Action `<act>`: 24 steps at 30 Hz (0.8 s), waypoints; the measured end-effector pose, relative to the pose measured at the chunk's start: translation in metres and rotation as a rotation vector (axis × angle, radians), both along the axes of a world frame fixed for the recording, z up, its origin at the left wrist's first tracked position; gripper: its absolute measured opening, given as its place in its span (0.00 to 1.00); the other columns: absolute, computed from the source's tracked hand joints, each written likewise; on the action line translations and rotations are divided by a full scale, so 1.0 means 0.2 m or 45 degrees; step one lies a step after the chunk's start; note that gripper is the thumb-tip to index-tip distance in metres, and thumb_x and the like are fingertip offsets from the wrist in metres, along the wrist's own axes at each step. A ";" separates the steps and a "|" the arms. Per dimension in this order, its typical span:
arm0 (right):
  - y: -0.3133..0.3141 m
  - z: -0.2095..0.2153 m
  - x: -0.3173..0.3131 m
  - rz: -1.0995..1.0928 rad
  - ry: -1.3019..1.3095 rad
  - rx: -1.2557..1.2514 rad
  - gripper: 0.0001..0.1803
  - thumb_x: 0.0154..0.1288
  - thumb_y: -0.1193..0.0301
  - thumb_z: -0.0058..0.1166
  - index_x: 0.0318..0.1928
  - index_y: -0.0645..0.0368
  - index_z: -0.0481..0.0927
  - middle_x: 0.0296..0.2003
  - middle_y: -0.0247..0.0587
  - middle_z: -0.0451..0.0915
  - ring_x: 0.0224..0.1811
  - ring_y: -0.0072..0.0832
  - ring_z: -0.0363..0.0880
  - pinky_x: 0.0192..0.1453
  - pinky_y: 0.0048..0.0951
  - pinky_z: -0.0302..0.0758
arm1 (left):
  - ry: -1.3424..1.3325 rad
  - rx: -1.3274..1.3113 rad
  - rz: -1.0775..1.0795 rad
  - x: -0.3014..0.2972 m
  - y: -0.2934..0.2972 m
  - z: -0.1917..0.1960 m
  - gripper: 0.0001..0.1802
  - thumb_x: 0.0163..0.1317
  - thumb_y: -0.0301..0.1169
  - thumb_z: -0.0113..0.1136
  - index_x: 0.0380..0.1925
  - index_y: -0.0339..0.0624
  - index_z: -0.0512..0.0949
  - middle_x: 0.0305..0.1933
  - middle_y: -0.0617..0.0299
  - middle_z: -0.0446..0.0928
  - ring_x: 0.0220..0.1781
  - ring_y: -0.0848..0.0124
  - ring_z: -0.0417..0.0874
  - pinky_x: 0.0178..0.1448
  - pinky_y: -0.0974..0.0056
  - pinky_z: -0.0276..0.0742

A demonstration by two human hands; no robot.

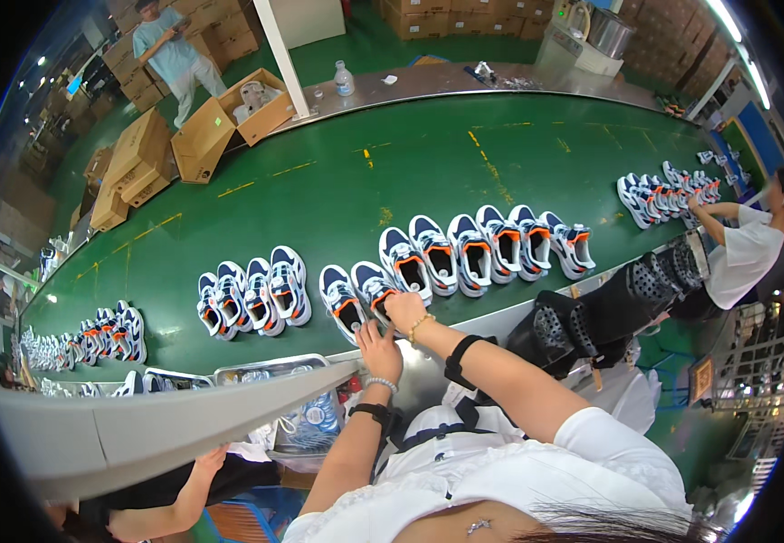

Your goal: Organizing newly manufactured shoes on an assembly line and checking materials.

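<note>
At the near edge of the green belt, my right hand is curled over the collar of a navy, white and orange sneaker. Its fingertips go down into the shoe opening, where I cannot see them. My left hand is beside it at the heel end, its fingers stretched out and apart, touching near the heels. Just left of the held shoe stands a matching sneaker. To the right runs a row of several more sneakers, toes pointing away from me. Another group of sneakers stands further left.
Green belt stretches ahead. A grey curved arm crosses at lower left, above trays of bagged items. Black padded shoe-like forms lie at right. Co-workers sit at right and lower left. Cartons stand beyond.
</note>
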State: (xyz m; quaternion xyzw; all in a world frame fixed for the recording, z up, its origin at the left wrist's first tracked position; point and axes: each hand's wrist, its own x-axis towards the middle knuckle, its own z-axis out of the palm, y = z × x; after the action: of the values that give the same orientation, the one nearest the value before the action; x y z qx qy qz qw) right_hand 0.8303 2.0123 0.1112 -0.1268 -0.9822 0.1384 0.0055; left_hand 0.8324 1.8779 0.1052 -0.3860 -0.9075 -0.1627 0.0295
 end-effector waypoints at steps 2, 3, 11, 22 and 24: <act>-0.06 -0.10 -0.04 -0.058 0.038 -0.036 0.07 0.49 0.67 0.58 0.28 0.57 0.80 0.25 0.44 0.82 0.29 0.36 0.83 0.31 0.35 0.78 | -0.022 -0.050 -0.005 -0.02 -0.03 -0.01 0.21 0.45 0.24 0.58 0.44 0.44 0.79 0.51 0.49 0.70 0.63 0.50 0.62 0.72 0.44 0.46; -0.08 -0.14 -0.06 -0.125 0.072 -0.055 0.06 0.51 0.68 0.57 0.27 0.57 0.80 0.26 0.43 0.82 0.29 0.35 0.83 0.31 0.34 0.78 | -0.047 -0.084 -0.019 -0.03 -0.02 -0.01 0.21 0.45 0.25 0.58 0.43 0.44 0.79 0.52 0.49 0.69 0.64 0.50 0.62 0.72 0.44 0.46; -0.11 -0.38 -0.23 -0.312 -0.134 -0.042 0.06 0.56 0.71 0.52 0.29 0.54 0.83 0.29 0.39 0.83 0.33 0.32 0.84 0.32 0.32 0.80 | -0.139 -0.118 0.072 -0.01 -0.01 -0.08 0.16 0.49 0.29 0.58 0.41 0.42 0.79 0.55 0.51 0.69 0.69 0.53 0.58 0.71 0.35 0.38; 0.09 0.40 0.14 -0.052 0.221 -1.406 0.17 0.62 0.66 0.53 0.49 0.62 0.77 0.31 0.45 0.83 0.34 0.29 0.83 0.41 0.27 0.77 | 0.105 -0.116 0.519 -0.14 0.08 -0.02 0.24 0.51 0.28 0.61 0.50 0.43 0.70 0.74 0.57 0.47 0.76 0.52 0.43 0.70 0.34 0.41; 0.23 0.96 0.40 0.184 0.590 -1.940 0.15 0.66 0.69 0.51 0.48 0.65 0.77 0.33 0.39 0.81 0.36 0.21 0.80 0.43 0.23 0.76 | 0.152 0.013 0.515 -0.08 0.28 0.14 0.24 0.51 0.28 0.61 0.51 0.41 0.70 0.73 0.55 0.50 0.75 0.53 0.48 0.70 0.38 0.47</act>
State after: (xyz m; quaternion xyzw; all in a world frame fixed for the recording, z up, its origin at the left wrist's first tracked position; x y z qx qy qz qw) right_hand 0.9093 2.0585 0.3034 0.0002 -0.5972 0.7941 0.1125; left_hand 0.8159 1.9343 0.1326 -0.2048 -0.9624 -0.1346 0.1173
